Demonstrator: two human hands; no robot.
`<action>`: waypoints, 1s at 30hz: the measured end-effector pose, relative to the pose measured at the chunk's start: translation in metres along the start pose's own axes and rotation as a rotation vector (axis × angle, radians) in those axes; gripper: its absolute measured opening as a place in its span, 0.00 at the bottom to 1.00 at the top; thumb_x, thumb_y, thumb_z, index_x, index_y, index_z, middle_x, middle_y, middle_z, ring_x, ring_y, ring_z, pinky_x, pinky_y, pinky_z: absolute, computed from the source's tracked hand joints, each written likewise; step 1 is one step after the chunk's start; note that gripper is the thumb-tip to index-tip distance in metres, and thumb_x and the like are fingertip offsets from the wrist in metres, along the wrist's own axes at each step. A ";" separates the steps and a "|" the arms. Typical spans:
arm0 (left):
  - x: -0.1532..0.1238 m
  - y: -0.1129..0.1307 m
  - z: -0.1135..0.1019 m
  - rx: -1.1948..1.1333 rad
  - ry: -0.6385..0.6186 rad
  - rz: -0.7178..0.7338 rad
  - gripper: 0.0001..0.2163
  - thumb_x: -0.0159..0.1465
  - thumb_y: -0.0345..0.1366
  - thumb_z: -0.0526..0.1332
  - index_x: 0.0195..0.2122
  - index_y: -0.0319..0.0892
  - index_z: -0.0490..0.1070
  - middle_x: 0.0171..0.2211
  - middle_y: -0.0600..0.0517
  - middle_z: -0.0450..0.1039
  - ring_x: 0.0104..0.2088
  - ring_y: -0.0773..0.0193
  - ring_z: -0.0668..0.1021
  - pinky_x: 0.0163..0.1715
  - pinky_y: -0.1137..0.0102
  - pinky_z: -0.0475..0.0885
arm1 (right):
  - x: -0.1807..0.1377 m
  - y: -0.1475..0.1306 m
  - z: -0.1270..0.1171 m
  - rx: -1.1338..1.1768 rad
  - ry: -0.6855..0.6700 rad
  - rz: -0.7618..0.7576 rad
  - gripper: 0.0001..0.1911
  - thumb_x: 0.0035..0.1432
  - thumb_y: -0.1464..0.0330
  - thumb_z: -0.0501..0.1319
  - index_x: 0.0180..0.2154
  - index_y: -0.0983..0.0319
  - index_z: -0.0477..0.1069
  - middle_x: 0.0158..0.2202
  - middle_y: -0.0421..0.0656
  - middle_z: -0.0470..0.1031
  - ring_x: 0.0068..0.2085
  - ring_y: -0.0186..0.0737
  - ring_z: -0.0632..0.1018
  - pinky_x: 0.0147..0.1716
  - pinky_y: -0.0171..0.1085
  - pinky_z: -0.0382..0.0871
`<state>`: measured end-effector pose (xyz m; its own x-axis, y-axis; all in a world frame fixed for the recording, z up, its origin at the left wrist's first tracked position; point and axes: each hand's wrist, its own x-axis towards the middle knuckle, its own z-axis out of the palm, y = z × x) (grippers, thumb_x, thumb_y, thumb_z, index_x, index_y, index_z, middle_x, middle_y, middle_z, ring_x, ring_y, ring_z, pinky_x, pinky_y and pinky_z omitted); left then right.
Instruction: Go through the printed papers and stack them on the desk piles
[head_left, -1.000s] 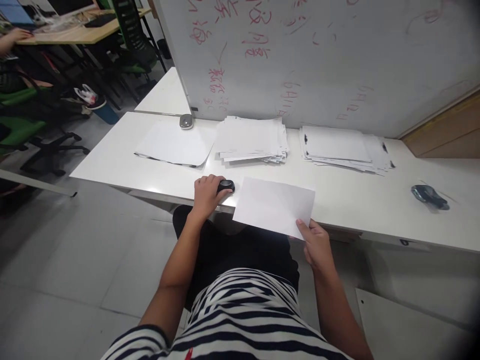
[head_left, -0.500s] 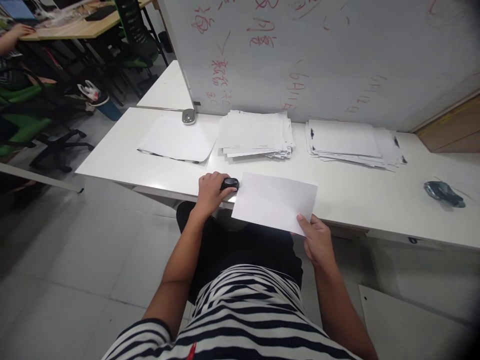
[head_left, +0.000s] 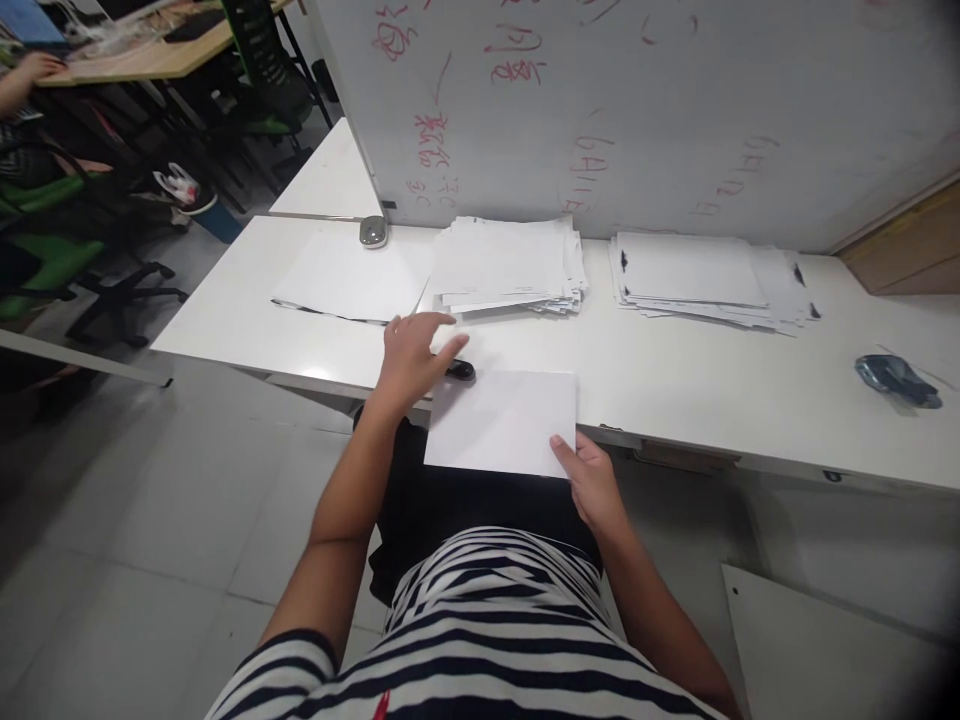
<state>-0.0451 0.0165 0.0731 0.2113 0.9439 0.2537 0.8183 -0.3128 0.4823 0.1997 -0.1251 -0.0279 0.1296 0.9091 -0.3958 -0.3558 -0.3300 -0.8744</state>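
Note:
My right hand [head_left: 589, 470] grips the lower right corner of a blank white sheet of paper [head_left: 506, 420], thumb on top. The sheet reaches over the table's front edge above my lap. Close to its upper left corner lies a small black object that looks like a stapler [head_left: 460, 370], partly hidden by my left hand. My left hand [head_left: 416, 355] hovers at this object with thumb and fingers apart, holding nothing. Beyond it a thin set of white sheets [head_left: 352, 275] lies on the table, and a thick paper stack [head_left: 506, 260] is to its right.
Another paper stack [head_left: 690, 270] with black marks lies farther right on the white table [head_left: 720, 385]. A dark bluish object [head_left: 898, 382] is near the right end. A small grey rounded box [head_left: 373, 232] stands at the back. A whiteboard [head_left: 660, 120] rises behind. Another person sits at upper left.
My left hand has lifted off the black object and spread its fingers. My right hand has brought the sheet left and a little toward me, levelling it.

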 end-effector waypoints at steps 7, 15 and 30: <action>0.035 0.011 0.039 0.211 -0.085 -0.273 0.23 0.70 0.48 0.43 0.29 0.42 0.71 0.25 0.47 0.72 0.30 0.56 0.76 0.32 0.64 0.64 | 0.000 -0.003 -0.001 -0.015 0.008 0.004 0.21 0.53 0.57 0.69 0.47 0.59 0.76 0.46 0.45 0.80 0.46 0.47 0.79 0.53 0.49 0.69; 0.037 0.007 0.052 0.190 -0.159 -0.261 0.19 0.67 0.45 0.49 0.22 0.42 0.65 0.20 0.49 0.66 0.26 0.57 0.73 0.29 0.65 0.61 | -0.001 0.003 0.004 -0.021 0.018 -0.014 0.25 0.52 0.56 0.69 0.50 0.60 0.74 0.49 0.46 0.79 0.49 0.48 0.78 0.56 0.50 0.67; 0.000 -0.058 0.033 -0.268 -0.041 -0.169 0.21 0.68 0.51 0.47 0.31 0.44 0.71 0.30 0.52 0.76 0.35 0.61 0.75 0.38 0.67 0.67 | 0.001 -0.047 -0.033 -0.246 0.001 0.060 0.25 0.46 0.54 0.72 0.42 0.62 0.78 0.35 0.46 0.82 0.34 0.45 0.80 0.39 0.45 0.75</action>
<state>-0.0747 0.0379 0.0172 0.1100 0.9867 0.1198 0.6751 -0.1626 0.7196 0.2468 -0.1169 0.0039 0.1156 0.8861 -0.4489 -0.1274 -0.4350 -0.8914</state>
